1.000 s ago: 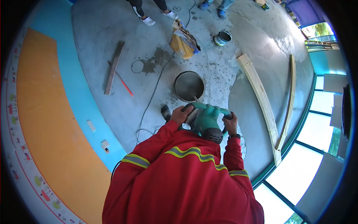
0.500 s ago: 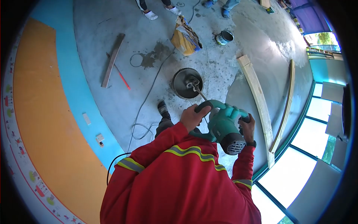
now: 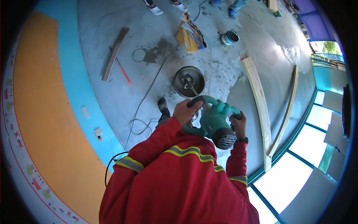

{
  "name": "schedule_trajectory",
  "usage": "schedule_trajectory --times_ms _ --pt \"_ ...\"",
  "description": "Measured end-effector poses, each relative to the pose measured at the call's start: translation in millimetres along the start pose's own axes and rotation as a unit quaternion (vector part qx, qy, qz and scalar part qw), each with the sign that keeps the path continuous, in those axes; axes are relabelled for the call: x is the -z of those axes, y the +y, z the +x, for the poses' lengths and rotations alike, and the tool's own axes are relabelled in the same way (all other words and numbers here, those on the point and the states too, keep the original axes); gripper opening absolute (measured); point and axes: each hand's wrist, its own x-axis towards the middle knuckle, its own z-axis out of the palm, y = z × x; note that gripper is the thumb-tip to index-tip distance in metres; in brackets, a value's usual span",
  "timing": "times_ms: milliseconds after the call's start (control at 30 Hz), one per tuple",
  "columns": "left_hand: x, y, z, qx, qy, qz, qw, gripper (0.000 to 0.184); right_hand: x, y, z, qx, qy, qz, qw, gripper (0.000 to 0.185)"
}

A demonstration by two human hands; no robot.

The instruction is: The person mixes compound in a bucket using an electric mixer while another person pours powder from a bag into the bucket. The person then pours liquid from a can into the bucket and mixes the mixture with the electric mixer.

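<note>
Both of my hands hold a green electric mixer (image 3: 214, 121) by its side handles. My left hand (image 3: 185, 111) is wrapped round the black grip on the left, and my right hand (image 3: 239, 125) grips the handle on the right. The mixer's shaft slants down and away into a round dark bucket (image 3: 201, 79) on the floor. Its paddle head (image 3: 187, 81) shows over the inside of the bucket, coated in grey material. The motor end with its vents faces back toward me, close to my red sleeves.
An opened yellow sack (image 3: 188, 36) and a small bucket (image 3: 229, 37) stand beyond. Long wooden boards (image 3: 258, 100) lie at right, another plank (image 3: 115, 56) and a red bar at left. A power cable (image 3: 151, 87) crosses the floor. Two people's feet (image 3: 156, 10) show at the top.
The paddle head, hidden in the bucket a second ago, now shows. The mixer swung right and back, then shifted slightly left, with both hands still on it.
</note>
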Motion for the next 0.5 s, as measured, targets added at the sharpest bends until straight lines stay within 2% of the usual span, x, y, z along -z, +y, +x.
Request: schedule_trajectory --times_ms 100,133,267,333,433,500 --pt "4 -36 24 0.015 0.017 -0.02 1.0 0.055 -20 31 19 -0.018 -0.012 -0.005 1.0 0.023" --pt "5 -46 31 -0.008 0.036 0.012 0.999 0.056 -26 40 24 -0.025 -0.015 -0.007 1.0 0.023" --pt "12 -70 52 0.028 0.011 -0.008 1.0 0.05 -50 74 43 -0.024 0.015 -0.052 0.998 0.025" --pt "15 -67 50 0.03 0.018 0.004 0.999 0.05 -51 75 39 -0.019 0.022 -0.053 0.998 0.027" --pt "13 -56 33 -0.003 0.014 0.038 0.999 0.061 -37 59 23 -0.025 0.021 -0.047 0.998 0.031" --pt "1 -56 25 0.007 -0.014 0.064 0.998 0.066 -16 39 5 -0.006 0.01 -0.018 1.0 0.024"
